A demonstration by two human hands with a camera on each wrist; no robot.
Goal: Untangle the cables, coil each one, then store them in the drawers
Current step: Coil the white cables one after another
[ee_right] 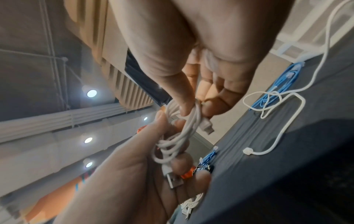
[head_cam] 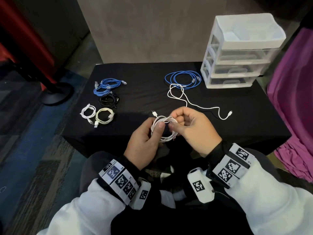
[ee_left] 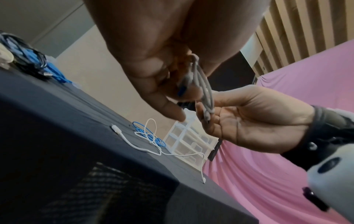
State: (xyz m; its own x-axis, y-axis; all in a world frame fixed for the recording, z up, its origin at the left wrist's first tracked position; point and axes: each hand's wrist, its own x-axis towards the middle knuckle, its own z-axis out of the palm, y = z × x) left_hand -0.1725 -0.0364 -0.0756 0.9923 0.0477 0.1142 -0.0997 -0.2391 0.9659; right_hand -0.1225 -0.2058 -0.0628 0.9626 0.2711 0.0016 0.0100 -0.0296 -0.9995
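1. Held above the near edge of the black tabletop (head_cam: 138,85): a coiled white USB cable (head_cam: 166,133), shared between both hands.
2. Left hand (head_cam: 144,141): fingers curled round the left side of the coil, thumb pressed on top of the loops; USB-A plug (ee_right: 173,181) lay against the palm.
3. Right hand (head_cam: 194,129): thumb and forefinger pinched the coil's upper right side; smaller plug (ee_right: 207,128) stuck out just past the fingertips.
4. Lay loose and uncoiled on the tabletop beyond the hands: a second white cable (head_cam: 199,106), its far loop overlapping a coiled blue network cable (head_cam: 183,79).
5. Stood at the far right corner: a translucent plastic drawer unit (head_cam: 237,58), all visible drawers pushed in, open white tray on top.
6. Grouped on the left of the tabletop, already coiled: a blue network cable bundle (head_cam: 106,86), a black cable (head_cam: 108,100), a white cable (head_cam: 88,112) and a cream cable (head_cam: 104,117).
7. Hung to the right of the tabletop: purple cloth (head_cam: 293,99).
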